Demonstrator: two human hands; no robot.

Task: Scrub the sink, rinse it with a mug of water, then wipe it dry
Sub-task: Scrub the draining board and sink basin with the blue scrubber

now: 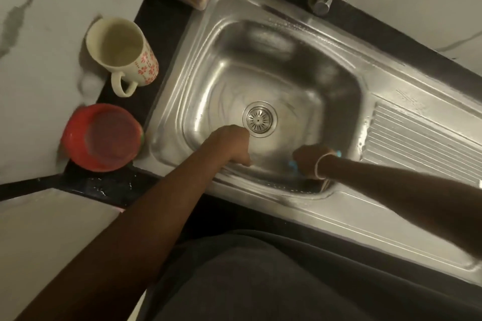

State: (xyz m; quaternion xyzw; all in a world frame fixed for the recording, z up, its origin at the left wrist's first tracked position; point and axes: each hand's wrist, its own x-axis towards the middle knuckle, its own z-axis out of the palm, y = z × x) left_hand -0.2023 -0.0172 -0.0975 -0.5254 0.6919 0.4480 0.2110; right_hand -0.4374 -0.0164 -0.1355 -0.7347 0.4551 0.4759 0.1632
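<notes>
At six o'clock of drain (259, 118): right hand (311, 161) clamped on blue cloth (293, 165), wiping sink (273, 34); left hand (232, 144) curled over rim, bracing.

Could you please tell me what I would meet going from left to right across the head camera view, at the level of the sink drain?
Red bowl → left hand → sink drain → right hand gripping a blue scrubber → ribbed draining board.

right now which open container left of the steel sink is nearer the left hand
The round red plastic bowl, just beside the left hand; the cream floral mug stands farther back.
</notes>
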